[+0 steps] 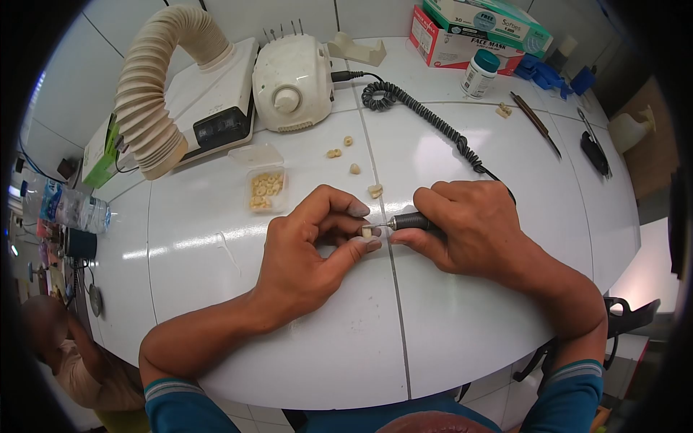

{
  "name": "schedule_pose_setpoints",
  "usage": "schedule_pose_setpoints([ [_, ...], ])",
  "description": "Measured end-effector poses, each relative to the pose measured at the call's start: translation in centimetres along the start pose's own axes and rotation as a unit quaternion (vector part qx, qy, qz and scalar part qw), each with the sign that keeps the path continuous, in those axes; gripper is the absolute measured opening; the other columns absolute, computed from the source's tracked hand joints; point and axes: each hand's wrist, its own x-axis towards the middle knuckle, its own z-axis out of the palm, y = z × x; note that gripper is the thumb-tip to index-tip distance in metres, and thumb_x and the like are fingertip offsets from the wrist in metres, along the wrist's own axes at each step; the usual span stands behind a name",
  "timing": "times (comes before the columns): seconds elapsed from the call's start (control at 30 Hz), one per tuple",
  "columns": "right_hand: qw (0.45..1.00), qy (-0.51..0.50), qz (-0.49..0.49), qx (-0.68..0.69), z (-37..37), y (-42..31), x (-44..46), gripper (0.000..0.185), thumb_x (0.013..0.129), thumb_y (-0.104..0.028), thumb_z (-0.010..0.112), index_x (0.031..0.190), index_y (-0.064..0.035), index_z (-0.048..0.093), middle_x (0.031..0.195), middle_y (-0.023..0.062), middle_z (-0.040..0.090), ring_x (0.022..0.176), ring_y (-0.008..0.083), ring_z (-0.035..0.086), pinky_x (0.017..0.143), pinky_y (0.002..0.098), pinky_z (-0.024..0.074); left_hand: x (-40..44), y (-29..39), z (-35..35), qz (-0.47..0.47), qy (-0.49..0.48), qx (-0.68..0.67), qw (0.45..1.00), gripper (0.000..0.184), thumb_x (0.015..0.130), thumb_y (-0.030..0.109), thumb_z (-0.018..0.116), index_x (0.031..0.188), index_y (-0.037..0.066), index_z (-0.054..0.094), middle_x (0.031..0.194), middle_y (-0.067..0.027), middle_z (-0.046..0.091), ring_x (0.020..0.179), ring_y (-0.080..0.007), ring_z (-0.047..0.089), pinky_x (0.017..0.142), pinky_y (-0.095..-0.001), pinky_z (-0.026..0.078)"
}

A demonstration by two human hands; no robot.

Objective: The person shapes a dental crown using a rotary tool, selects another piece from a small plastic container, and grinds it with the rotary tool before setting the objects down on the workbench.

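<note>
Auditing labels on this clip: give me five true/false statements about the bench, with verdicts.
1. The right hand holds a black handpiece. True.
2. The clear box is shut. False: the clear box stands open.
3. The left hand pinches a small pale piece. True.
4. The white bottle has a red cap. False: the white bottle's cap is green.
5. The coiled cord lies on the bench. True.

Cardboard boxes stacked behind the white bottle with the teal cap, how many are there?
2. The teal-and-white cardboard box lies on top of the red-and-white cardboard face-mask box. Others could be hidden behind them.
</note>
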Motion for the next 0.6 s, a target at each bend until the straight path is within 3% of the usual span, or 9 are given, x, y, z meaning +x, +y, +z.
schedule_pose_setpoints([
  [0.27, 1.0, -0.006, 0.003, 0.002, -0.35, -0.08, 0.0, 0.057, 0.104, -0.064, 0.072, 0.086, -0.0103, 0.072, 0.065, 0.005, 0.066, 0.052, 0.0231, 0.063, 0.047, 0.0394, 0.0435, 0.05, 0.52, -0.23, 0.002, -0.005, 0.042, 0.999, 0.033, 0.097, 0.005, 0.087, 0.122, -0.002, 0.066, 0.097, -0.0076, 0.079, 0.084, -0.0085, 0.069, 0.076, -0.0256, 0.057],
  [0.6, 1.0, -0.025, 0.013, -0.004, -0.93, -0.22, 0.13, 0.055, 0.105, -0.061, 0.073, 0.085, -0.0099, 0.073, 0.067, 0.0064, 0.069, 0.054, 0.0246, 0.066, 0.049, 0.0408, 0.0447, 0.11, 0.33, -0.08, 0.018, 0.006, 0.05, 0.999, 0.03, 0.096, 0.006, 0.087, 0.118, -0.001, 0.068, 0.094, -0.0062, 0.078, 0.083, -0.0084, 0.068, 0.075, -0.0257, 0.057],
])
